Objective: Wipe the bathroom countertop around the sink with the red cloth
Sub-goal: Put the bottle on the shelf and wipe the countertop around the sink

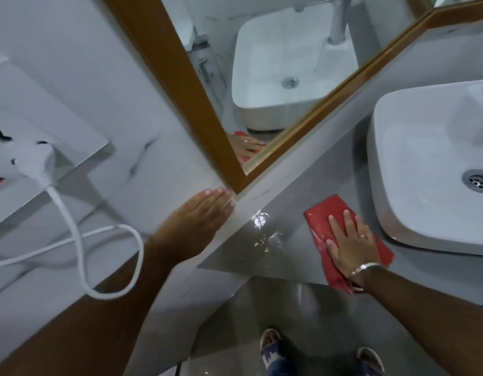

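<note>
The grey worktop (289, 180) runs along the wall, glossy, with a bright light glare and a scatter of water drops on its near left part. Above it hangs a mirror (275, 63) in a wooden frame, and its glass shows the basin, a tap and a sliver of hand and cloth. The white sink (414, 169) sits on top of the worktop at the right, a square vessel bowl with rounded corners and a metal drain at its bottom.

On the wall to the left, a white plug (38, 158) sits in a socket plate, and its white cord (80, 240) loops down and away.

The red cloth (320, 217) lies flat on the worktop just left of the sink, close to the bowl's near corner, its lower end hanging over the front edge. The right hand (351, 245) lies palm down on it, fingers spread and straight, pressing the cloth onto the surface; this grip is a flat press, not a pinch. A ring shows on one finger and a metal bangle (366, 267) circles the wrist.

The left hand (205, 213) is open, fingers together, laid flat against the wall by the worktop's left end, fingertips just short of the mirror frame's lower corner; it holds nothing.

Below, two sandalled feet (271, 346) stand on the grey floor.
</note>
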